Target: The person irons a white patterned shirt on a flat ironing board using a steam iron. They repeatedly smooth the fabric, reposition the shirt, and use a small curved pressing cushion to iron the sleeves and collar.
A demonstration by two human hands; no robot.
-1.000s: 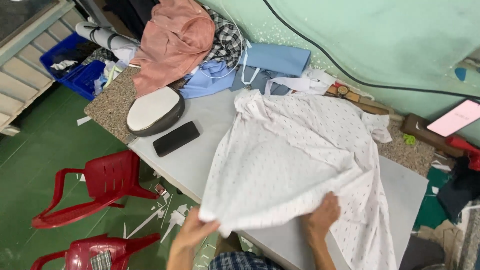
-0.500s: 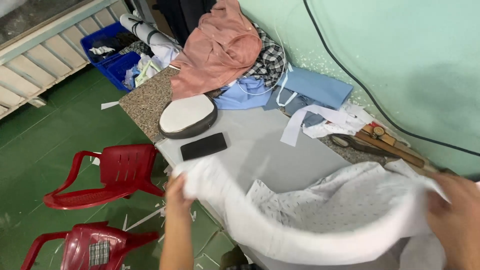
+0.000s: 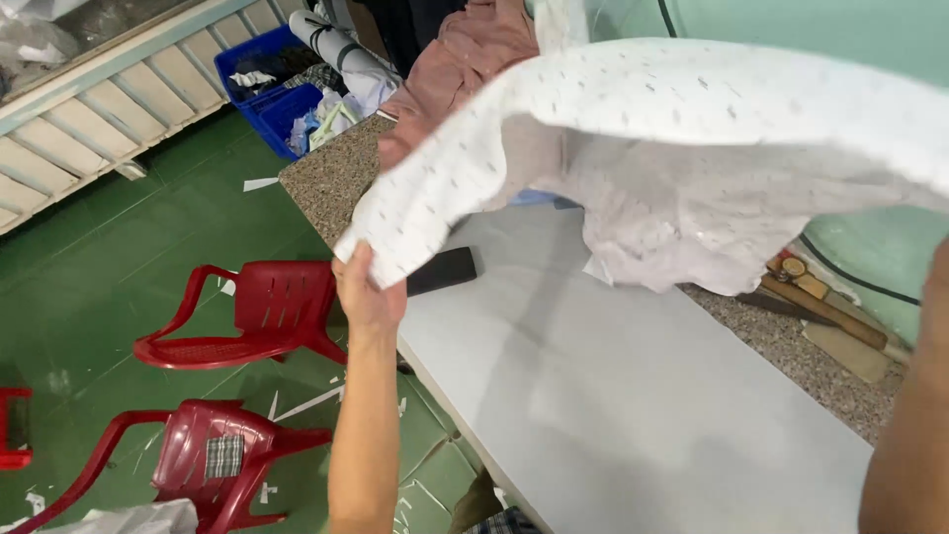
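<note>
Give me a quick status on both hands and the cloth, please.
Left hand gripping a corner of the white speckled cotton shirt. Right hand out of frame. Shirt lifted above the grey table; black phone beneath.

One white dotted shirt (image 3: 692, 129); two red plastic chairs (image 3: 252, 321); one black phone (image 3: 442, 270); one blue crate (image 3: 267, 84); one grey worktop (image 3: 633, 396).

Floor (image 3: 129, 237): green, littered with white scraps. Two red plastic chairs (image 3: 252, 316) stand on it just left of the left hand, beside the grey table (image 3: 633, 396). Wall (image 3: 850, 30): pale green, beyond the table. Blue crate (image 3: 272, 84): far left, beside pale slatted panelling (image 3: 89, 119).
</note>
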